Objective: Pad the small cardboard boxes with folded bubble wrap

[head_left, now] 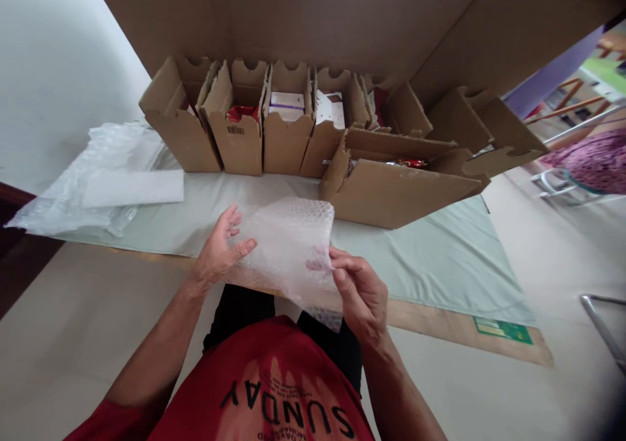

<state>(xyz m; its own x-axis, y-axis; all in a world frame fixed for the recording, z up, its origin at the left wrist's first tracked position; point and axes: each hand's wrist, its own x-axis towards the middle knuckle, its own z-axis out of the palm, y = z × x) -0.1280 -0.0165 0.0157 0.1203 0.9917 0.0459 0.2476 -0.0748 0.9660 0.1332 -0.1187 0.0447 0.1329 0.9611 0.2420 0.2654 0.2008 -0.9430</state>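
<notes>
"What's the left hand (221, 248) doing?"
"Nothing gripped: palm turned inward, fingers loosely curled, thumb pointing toward the other."
"And the right hand (360, 291)?"
"Thumb and forefinger pinched together, the rest curled in. Both forearms (163, 340) slant inward, reaching forward."

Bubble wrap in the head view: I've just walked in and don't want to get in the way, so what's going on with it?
A person has a sheet of bubble wrap at the near edge of a cloth-covered table. The right hand pinches its right edge, while the left hand is open at its left side; whether that one touches is hard to tell. Open cardboard boxes stand behind it, and more wrapping lies piled to the left.
</notes>
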